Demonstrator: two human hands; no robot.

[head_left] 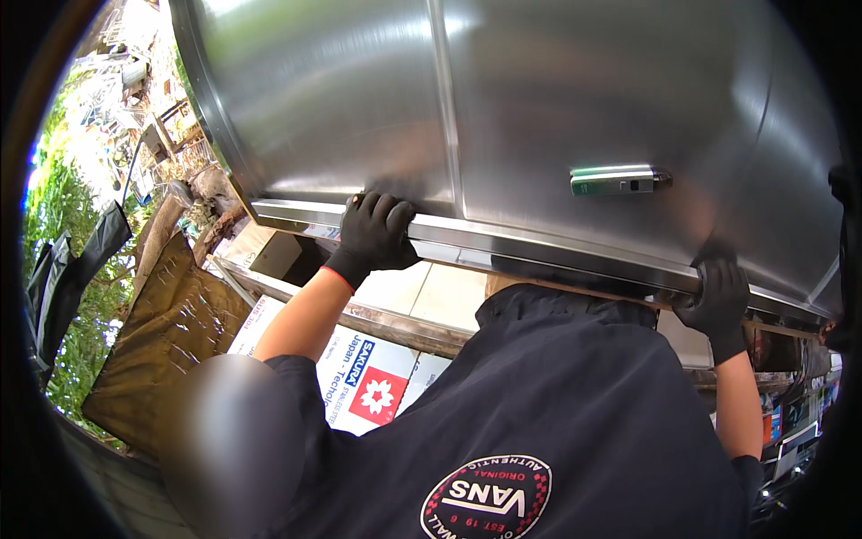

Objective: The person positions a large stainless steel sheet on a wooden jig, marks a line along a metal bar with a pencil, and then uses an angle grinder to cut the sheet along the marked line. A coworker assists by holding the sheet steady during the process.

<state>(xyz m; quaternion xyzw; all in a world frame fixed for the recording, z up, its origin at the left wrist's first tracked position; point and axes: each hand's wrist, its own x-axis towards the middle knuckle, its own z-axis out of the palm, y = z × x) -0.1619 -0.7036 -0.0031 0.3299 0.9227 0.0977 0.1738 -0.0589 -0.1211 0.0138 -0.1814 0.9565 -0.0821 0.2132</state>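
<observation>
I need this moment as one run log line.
left hand: gripping metal bar | right hand: gripping bar's right end | bar: along metal sheet near edge | small green-silver object: on sheet

Ahead of the fingers of the black-gloved left hand (pixel 377 232) and black-gloved right hand (pixel 718 287), the broad brushed-steel panel (pixel 332 108) ran past the top edge. Nearer than the fingers, the black short-sleeved shirt (pixel 575 404) was cut off below. Under the left fingers, a smooth grey blur (pixel 220 431) masked whatever lay there. Pale clutter (pixel 121 81) leftward was too small to identify.
</observation>
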